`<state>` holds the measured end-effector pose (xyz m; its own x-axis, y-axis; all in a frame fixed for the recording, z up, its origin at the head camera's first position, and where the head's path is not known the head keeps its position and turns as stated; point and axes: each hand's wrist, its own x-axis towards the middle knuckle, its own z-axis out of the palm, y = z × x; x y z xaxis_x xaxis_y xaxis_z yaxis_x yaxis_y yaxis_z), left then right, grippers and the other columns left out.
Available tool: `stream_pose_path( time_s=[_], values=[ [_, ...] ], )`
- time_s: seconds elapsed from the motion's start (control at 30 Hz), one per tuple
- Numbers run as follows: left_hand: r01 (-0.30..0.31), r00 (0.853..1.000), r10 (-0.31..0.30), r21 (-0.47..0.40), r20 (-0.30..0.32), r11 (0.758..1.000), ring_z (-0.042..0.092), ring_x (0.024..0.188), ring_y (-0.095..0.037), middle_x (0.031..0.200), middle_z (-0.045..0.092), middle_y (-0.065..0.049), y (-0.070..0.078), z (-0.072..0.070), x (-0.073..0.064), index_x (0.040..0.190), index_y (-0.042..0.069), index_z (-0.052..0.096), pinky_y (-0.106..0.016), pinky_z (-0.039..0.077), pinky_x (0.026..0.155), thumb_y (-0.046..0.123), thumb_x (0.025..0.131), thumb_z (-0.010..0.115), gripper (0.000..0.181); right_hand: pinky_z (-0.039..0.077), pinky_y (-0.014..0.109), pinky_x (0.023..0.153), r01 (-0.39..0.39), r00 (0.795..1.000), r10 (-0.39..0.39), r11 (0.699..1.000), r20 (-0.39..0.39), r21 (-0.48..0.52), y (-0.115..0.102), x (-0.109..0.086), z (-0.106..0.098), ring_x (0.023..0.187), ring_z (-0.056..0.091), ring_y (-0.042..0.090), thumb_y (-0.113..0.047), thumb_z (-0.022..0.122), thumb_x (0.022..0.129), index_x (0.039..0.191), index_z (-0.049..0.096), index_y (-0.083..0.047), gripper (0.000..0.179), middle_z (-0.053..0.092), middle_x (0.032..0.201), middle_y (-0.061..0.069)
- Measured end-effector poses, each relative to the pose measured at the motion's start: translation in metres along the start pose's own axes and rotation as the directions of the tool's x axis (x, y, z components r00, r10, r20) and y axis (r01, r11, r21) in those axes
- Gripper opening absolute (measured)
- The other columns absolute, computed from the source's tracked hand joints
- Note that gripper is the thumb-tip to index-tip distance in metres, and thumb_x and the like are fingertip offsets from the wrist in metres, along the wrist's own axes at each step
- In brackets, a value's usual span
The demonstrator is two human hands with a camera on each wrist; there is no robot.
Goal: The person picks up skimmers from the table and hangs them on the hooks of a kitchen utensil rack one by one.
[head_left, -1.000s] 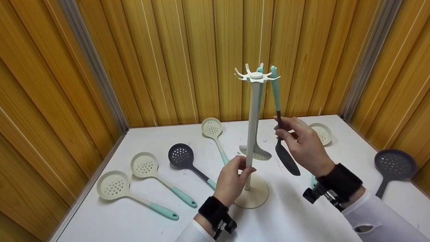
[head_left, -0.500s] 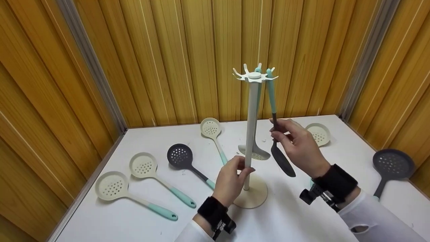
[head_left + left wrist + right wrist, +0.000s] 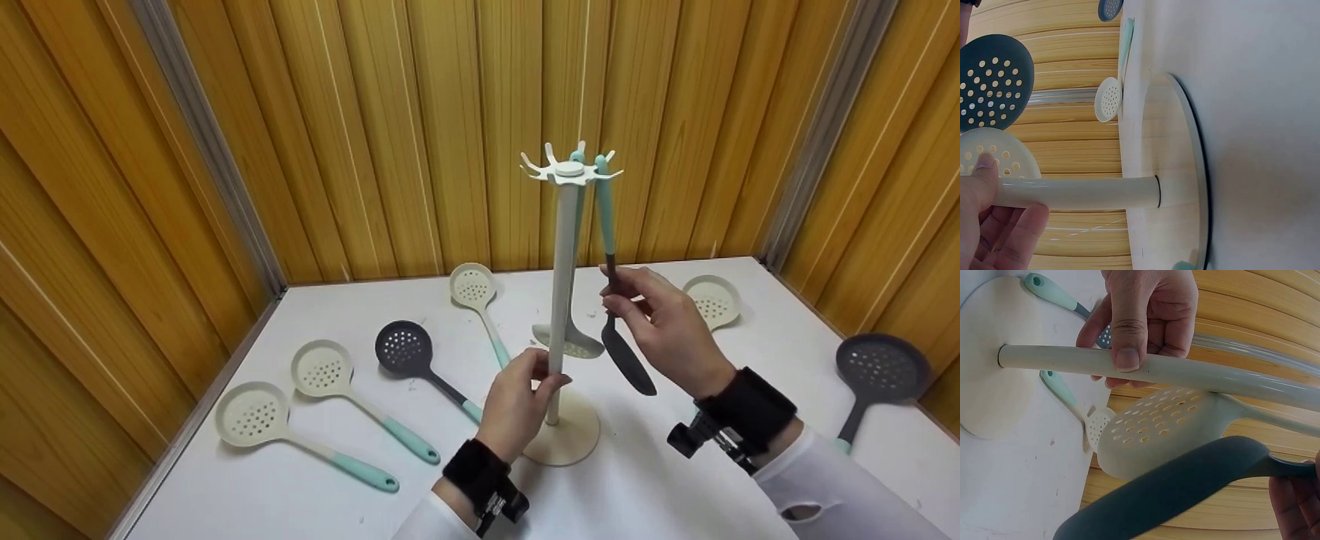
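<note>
My left hand (image 3: 515, 401) grips the lower pole (image 3: 559, 300) of a cream utensil stand, its thumb across the pole. A ring of upturned hooks (image 3: 570, 171) tops the stand. My right hand (image 3: 670, 326) pinches the dark shaft of a skimmer (image 3: 628, 358) with a mint handle. This skimmer hangs nearly upright, its handle top overlapping a right-hand hook in the head view; holes show in its dark head (image 3: 1002, 93) in the left wrist view. Behind the pole, a cream skimmer (image 3: 1157, 433) hangs from a back hook.
Two cream skimmers (image 3: 321, 367) and a dark skimmer (image 3: 405, 349) lie left of the stand's round base (image 3: 574, 442). Another cream skimmer (image 3: 474, 283) lies behind it. On the right are a cream skimmer (image 3: 711, 300) and a dark one (image 3: 881, 367). Wood-patterned walls (image 3: 450, 135) enclose the table.
The right hand has shifted slightly left with the dark skimmer, and the handle's top has come lower and closer to the hook ring. The left hand stays on the pole.
</note>
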<state>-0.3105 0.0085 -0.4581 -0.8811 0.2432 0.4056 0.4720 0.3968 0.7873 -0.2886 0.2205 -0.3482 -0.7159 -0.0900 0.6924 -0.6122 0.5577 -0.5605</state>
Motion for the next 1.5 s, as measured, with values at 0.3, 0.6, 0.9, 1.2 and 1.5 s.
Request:
stream_pose_path(
  time_s=[0.3,0.6,0.9,1.2,1.5],
  values=[
    [0.009,1.0,-0.009,-0.005,0.023,1.0,0.076,0.103,-0.005,0.109,0.081,0.006,0.001,-0.003,0.0,0.117,0.019,0.072,-0.023,0.061,0.084,0.02,0.103,0.078,0.015,0.057,0.011,0.081,-0.037,0.999,0.037,0.999,0.031,-0.002,-0.001,0.001,0.003,0.097,0.07,0.0,0.003,0.072,0.103,0.132,0.072,0.0,0.029,0.079,0.109,0.01],
    [-0.013,1.0,0.013,-0.012,0.016,1.0,0.077,0.102,-0.008,0.108,0.081,0.004,0.0,-0.003,0.0,0.114,0.017,0.072,-0.023,0.06,0.083,0.02,0.102,0.079,0.015,0.057,0.011,0.084,-0.031,0.999,0.031,1.0,0.021,0.001,0.0,0.0,0.008,0.102,0.07,0.0,0.0,0.074,0.104,0.134,0.073,-0.004,0.031,0.079,0.112,0.005],
    [-0.006,1.0,0.007,-0.03,0.015,1.0,0.076,0.1,-0.006,0.108,0.081,0.003,-0.001,-0.003,0.001,0.114,0.017,0.072,-0.021,0.062,0.082,0.02,0.101,0.08,0.015,0.058,0.011,0.087,-0.031,0.999,0.031,0.999,0.028,-0.006,0.003,-0.001,0.011,0.105,0.074,0.01,-0.003,0.076,0.103,0.137,0.071,-0.004,0.035,0.079,0.114,0.006],
    [-0.013,1.0,0.013,-0.024,0.014,1.0,0.077,0.102,-0.007,0.11,0.081,0.001,-0.002,-0.003,0.001,0.114,0.017,0.072,-0.021,0.061,0.082,0.022,0.101,0.08,0.016,0.058,0.011,0.092,-0.026,0.999,0.026,1.0,0.042,-0.004,0.003,-0.002,0.013,0.106,0.073,0.006,-0.003,0.078,0.102,0.138,0.07,-0.002,0.037,0.078,0.115,0.006],
    [-0.01,1.0,0.01,-0.016,0.017,1.0,0.076,0.101,-0.008,0.107,0.081,0.004,-0.003,-0.003,0.001,0.114,0.017,0.071,-0.021,0.061,0.081,0.022,0.102,0.079,0.016,0.058,0.011,0.092,-0.02,0.999,0.02,1.0,0.045,-0.002,0.003,-0.002,0.011,0.106,0.071,0.004,-0.002,0.078,0.101,0.135,0.071,-0.003,0.035,0.077,0.116,0.006]
  ],
)
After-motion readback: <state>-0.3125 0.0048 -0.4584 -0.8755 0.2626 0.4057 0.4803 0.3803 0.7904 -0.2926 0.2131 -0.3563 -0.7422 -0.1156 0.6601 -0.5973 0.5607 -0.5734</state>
